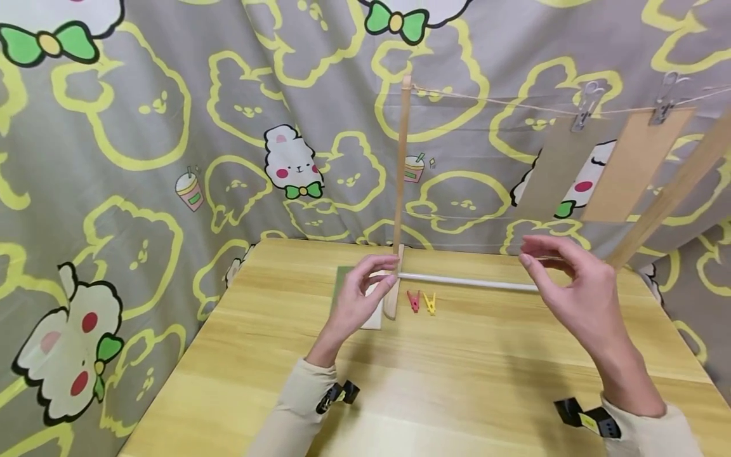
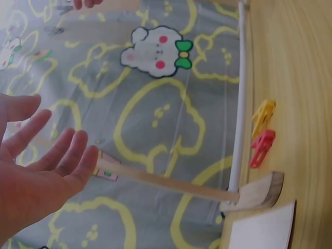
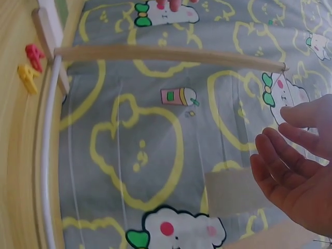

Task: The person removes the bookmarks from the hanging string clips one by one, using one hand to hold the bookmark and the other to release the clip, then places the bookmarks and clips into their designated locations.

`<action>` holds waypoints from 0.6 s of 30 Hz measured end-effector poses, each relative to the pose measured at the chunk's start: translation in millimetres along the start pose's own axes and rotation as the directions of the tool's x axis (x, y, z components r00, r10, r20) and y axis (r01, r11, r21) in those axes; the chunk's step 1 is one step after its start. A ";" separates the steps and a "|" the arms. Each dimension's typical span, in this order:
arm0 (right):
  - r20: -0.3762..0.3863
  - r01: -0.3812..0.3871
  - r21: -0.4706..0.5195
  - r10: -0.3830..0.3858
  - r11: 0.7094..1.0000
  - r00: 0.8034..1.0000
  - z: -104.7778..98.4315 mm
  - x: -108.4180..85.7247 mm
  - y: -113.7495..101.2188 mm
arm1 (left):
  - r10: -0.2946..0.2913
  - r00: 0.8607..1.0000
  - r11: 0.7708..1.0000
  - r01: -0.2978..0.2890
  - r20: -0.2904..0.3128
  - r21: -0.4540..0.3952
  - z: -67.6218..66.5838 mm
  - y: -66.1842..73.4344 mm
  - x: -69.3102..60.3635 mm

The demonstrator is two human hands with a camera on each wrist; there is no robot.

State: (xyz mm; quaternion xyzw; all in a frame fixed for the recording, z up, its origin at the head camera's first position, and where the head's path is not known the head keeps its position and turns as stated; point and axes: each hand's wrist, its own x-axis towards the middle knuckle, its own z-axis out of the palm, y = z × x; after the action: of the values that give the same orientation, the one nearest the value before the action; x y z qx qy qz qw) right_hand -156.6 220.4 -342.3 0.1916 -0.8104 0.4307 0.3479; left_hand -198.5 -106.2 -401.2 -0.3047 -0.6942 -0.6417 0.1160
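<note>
My left hand is raised over the table near the left post, with its fingers loosely bent and nothing in them. My right hand hovers further right, thumb and fingers apart, holding nothing. Above and beyond it, a string runs from the wooden post. A grey-brown card and a tan card hang there from metal clips. A red clothespin and a yellow clothespin lie on the table to the right of the post's foot.
Partly behind my left hand lie a white card and a green piece. A white rod joins the frame low down, and a second wooden post slants at right. A patterned curtain hangs behind the wooden table.
</note>
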 end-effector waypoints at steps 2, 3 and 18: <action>-0.002 0.010 -0.025 -0.010 1.000 1.000 -7.4 1.2 1.1 | 0.017 1.000 1.000 -0.017 0.013 -0.007 5.3 0.1 1.8; -0.004 0.016 -0.032 -0.016 0.999 1.000 -11.1 1.6 1.5 | 0.020 1.000 1.000 -0.020 0.018 -0.011 8.5 -0.2 3.3; -0.052 0.030 -0.105 -0.036 0.994 0.998 -48.2 25.3 -1.1 | 0.040 0.999 0.998 -0.039 0.035 -0.042 49.5 -2.5 29.8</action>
State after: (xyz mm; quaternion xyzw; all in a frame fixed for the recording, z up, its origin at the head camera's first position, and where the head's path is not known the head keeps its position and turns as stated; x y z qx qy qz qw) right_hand -154.0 259.6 -304.6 0.1749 -0.8189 0.3869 0.3860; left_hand -212.1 -50.4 -394.2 -0.3322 -0.6766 -0.6479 0.1099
